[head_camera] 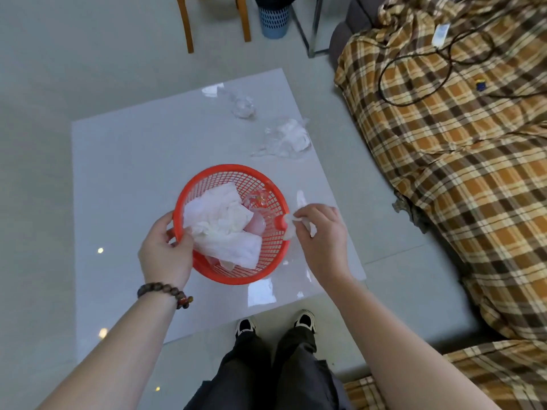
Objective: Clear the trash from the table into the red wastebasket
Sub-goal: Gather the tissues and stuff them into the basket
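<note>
The left hand [165,250] grips the red wastebasket [207,270] rim; the right hand [321,232] pinches a crumpled tissue [289,229] just beside it, probably to drop inside next.

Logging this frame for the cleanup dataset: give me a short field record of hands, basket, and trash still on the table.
left hand: left hand grips the near-left rim of the red wastebasket, held tilted over the table
right hand: right hand pinches a small white tissue at the basket's right rim
basket contents: large crumpled white paper, some clear plastic
trash left on table: crumpled clear plastic at the far edge; clear bag with white tissue far right
task state: not finished
</note>
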Demonstrator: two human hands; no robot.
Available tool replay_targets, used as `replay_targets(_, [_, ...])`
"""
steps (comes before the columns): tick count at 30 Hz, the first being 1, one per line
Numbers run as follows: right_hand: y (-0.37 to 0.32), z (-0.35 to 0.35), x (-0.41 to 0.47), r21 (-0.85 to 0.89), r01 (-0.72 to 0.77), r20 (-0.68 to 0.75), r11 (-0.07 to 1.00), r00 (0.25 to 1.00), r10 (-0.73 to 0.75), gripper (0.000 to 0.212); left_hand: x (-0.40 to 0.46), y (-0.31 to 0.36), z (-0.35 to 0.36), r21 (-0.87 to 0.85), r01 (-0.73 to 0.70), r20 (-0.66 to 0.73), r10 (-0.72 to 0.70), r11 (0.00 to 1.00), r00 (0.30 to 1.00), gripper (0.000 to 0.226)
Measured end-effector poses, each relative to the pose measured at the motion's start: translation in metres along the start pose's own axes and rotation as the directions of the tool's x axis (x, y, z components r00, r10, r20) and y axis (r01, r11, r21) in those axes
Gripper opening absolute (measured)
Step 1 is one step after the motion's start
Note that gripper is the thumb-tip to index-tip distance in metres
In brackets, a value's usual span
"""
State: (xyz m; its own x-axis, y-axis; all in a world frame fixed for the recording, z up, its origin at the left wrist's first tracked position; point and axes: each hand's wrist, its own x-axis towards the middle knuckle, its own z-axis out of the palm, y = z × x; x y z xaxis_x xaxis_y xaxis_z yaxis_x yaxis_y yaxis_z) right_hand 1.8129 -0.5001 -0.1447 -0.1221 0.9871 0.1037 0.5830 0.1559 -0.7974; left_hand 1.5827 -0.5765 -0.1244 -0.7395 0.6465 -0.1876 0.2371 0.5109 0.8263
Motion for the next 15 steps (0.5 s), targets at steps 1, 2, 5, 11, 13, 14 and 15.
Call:
replay_targets(1, [-0.021, -0.001, 0.003, 0.026, 0.045, -0.004, 0.999, 0.999, -0.045, 0.016, -0.002, 0.006, -0.001, -0.003, -0.013, 0.01, 0.014, 1.0, 1.0, 0.037])
replay_targets(2, [-0.039, 0.0, 0.006, 0.043, 0.082, 0.002, 0.996, 0.997, -0.082, 0.017, -0.004, 0.012, -0.003, -0.004, -0.026, 0.017, 0.026, 1.0, 1.0, 0.037])
replay_targets(5, [-0.079, 0.01, 0.011, 0.03, 0.168, 0.071, 0.985, 0.983, -0.17, 0.014, -0.008, 0.027, -0.006, -0.008, -0.047, 0.039, 0.048, 0.999, 0.998, 0.038])
replay_targets(11, [-0.105, 0.028, 0.015, -0.052, 0.172, 0.306, 0.984, 0.94, -0.148, 0.025, -0.011, 0.044, -0.017, -0.091, -0.063, 0.083, 0.07, 0.994, 0.994, 0.033])
replay_targets(13, [-0.107, 0.026, 0.015, -0.076, 0.162, 0.331, 0.984, 0.935, -0.129, 0.035, -0.007, 0.045, -0.021, -0.11, -0.055, 0.094, 0.065, 0.992, 0.993, 0.033])
replay_targets(14, [-0.107, 0.022, 0.015, -0.076, 0.152, 0.301, 0.985, 0.946, -0.123, 0.039, -0.004, 0.046, -0.023, -0.113, -0.054, 0.103, 0.066, 0.992, 0.993, 0.034])
replay_targets(15, [-0.106, 0.017, 0.014, -0.07, 0.131, 0.247, 0.989, 0.963, -0.11, 0.043, -0.002, 0.047, -0.024, -0.114, -0.053, 0.112, 0.066, 0.992, 0.991, 0.034])
